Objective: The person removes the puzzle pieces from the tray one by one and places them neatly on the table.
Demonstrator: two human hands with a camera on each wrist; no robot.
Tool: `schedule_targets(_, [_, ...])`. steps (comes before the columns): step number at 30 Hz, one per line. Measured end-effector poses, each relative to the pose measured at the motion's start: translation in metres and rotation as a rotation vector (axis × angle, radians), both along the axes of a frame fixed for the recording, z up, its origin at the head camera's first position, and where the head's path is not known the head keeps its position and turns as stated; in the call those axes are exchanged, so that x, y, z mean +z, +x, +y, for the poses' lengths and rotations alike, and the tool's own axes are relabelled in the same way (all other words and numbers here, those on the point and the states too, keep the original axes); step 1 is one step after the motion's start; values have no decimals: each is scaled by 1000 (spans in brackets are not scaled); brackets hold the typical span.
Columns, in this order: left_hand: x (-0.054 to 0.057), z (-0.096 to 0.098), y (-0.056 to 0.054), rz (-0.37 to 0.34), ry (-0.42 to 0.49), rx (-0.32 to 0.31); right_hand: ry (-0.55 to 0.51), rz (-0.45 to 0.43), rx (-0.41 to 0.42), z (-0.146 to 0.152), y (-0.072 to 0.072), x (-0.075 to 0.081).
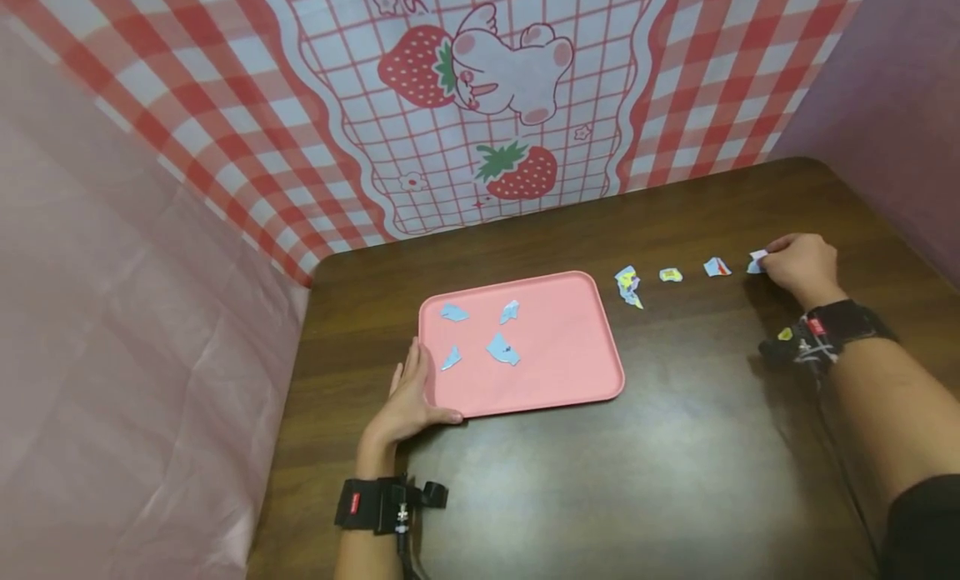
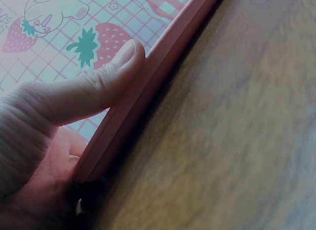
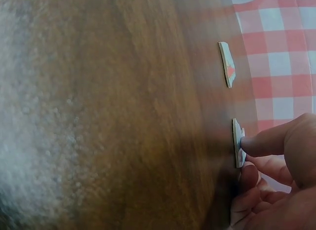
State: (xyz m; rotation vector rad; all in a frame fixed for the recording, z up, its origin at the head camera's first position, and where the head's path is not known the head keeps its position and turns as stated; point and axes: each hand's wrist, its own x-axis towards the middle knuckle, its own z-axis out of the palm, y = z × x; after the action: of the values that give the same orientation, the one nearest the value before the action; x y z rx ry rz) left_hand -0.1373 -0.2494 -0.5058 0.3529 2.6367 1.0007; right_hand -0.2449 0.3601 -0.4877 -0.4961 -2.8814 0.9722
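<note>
The pink tray [image 1: 555,380] lies on the table with several flat, irregular light-blue pieces on it, among them a larger piece [image 1: 502,350]. My left hand [image 1: 405,401] rests round its near left corner, fingers straight along the left side and thumb along the front rim. At the right, my right hand [image 1: 804,263] pinches a flat blue-and-white piece [image 1: 755,266] at the table surface; the fingers partly hide it. Left of it lie a blue-and-red piece [image 1: 717,267], a yellow piece [image 1: 671,275] and a multicoloured jagged piece [image 1: 628,287].
Behind the brown table [image 1: 540,497] hangs a red-checked strawberry cloth [image 1: 517,172], with pink cloth [image 1: 135,330] at the left. Each wrist wears a black strap; a cable [image 1: 840,455] runs under the right forearm. A small yellow patch [image 1: 785,334] shows beside the right wrist camera.
</note>
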Motion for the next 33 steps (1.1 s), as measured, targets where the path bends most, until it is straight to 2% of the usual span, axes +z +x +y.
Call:
schedule_targets(4, [0,0,0,-1,-3,-2,-11,-6,-2,2,0,-1])
schedule_targets(8, [0,-1,0,1,-2,-2,-46,-14,-50,-2,1,0])
schedule_targets(11, [0,0,0,0,-3,0,-71,37,-87,-12,1,1])
schedule_targets(14, [0,0,0,0,-6,-1,-78,119,-60,-32,-3,6])
schedule_targets(17, [1,0,1,4,-6,-1,-59,198,37,-64,-7,14])
schedule_targets(22, [2,-1,0,7,-3,-1,-45,294,269,-132,-5,24])
schedule_targets(28, [1,-1,0,17,19,-8,-67,291,562,-209,-3,23])
schedule_targets(33, [1,0,2,18,18,-8,6,250,807,-257,-3,15])
